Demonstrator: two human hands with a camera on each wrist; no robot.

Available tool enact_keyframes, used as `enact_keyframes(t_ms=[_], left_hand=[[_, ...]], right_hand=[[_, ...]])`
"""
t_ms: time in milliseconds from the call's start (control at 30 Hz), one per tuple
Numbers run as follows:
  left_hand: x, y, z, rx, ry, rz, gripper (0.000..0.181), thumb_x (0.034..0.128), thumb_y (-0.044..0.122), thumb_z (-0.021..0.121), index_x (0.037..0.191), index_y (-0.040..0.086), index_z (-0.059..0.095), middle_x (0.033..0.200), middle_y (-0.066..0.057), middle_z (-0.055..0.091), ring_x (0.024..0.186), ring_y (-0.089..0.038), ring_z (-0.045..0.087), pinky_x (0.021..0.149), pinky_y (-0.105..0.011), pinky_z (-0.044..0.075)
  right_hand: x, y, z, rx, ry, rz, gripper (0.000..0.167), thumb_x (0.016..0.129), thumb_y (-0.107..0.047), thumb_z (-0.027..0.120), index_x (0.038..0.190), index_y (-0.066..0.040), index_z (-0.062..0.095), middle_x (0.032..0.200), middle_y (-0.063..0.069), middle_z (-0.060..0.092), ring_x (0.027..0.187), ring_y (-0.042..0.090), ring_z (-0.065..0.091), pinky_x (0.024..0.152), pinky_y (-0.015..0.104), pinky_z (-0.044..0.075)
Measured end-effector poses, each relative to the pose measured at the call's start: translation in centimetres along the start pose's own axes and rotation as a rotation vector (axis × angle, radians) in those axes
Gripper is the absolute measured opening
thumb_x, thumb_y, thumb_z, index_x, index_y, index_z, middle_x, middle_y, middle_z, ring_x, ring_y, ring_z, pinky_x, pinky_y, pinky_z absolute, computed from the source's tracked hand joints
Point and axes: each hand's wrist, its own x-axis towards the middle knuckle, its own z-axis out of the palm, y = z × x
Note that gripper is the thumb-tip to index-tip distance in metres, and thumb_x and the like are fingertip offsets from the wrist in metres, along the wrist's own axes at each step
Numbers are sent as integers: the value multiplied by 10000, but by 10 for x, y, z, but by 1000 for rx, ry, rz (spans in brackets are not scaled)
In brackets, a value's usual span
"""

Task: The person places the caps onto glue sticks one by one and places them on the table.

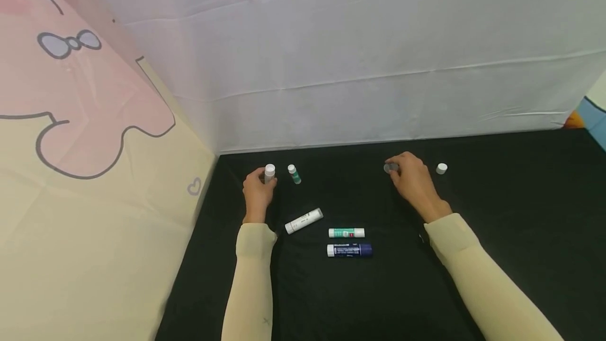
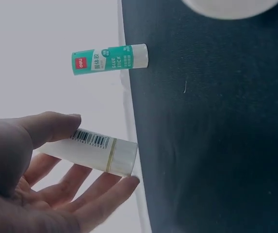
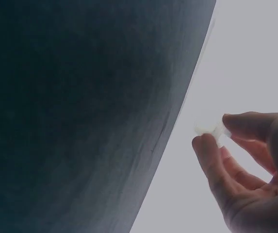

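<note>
From left wrist only, the tube (image 2: 92,154) looks barcoded.

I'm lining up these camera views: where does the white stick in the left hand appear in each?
Head: white stick, slightly left of and below centre, in the left hand.
Left wrist: stick, lower left.
Right wrist: not in it.
Shared landmark: black tabletop meeting the white wall.

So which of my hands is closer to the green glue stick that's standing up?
Your left. The left hand is just to the left of the glue stick, holding a white tube; the right hand is well off to its right.
</note>
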Motion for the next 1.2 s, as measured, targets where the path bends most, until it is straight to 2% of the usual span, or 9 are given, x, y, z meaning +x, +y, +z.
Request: enact_keyframes(t_ms=[167,367,600,867,1200], left_hand=[[-12,4,-2,44,41,16,348,940,74,790,1273,-6,728,1259,-243,713,1195,-445,665,1045,-631,472],[-23,8,-4,106,74,32,346,920,86,815,1257,30,756,1245,-227,710,1167,-452,675,983,-649,503],[-34,12,-7,116,97,78,322,905,68,825,1223,44,777,1186,-206,712,1136,-454,683,958,-663,509],[-51,17,-8,150,119,120,305,885,63,844,1186,56,798,1168,-172,725,1090,-437,690,918,-653,513],[-60,16,-8,196,141,163,280,867,51,854,1144,66,815,1137,-161,737,1058,-409,703,916,-624,508]], right_hand=[[-6,1,2,16,22,-24,244,971,38,691,1205,102,717,1105,280,649,899,395,653,775,556,561],[-10,1,2,22,27,-3,249,975,39,669,1211,71,742,1129,263,647,931,389,651,806,556,550],[-12,1,3,41,45,-22,234,948,75,631,1146,77,755,1122,277,658,912,395,653,799,565,550],[-19,0,5,44,39,-36,235,924,91,706,1157,86,737,1134,284,661,951,408,680,823,571,579],[-25,2,5,48,58,-29,241,910,116,716,1147,76,741,1130,266,667,931,394,679,824,568,584]])
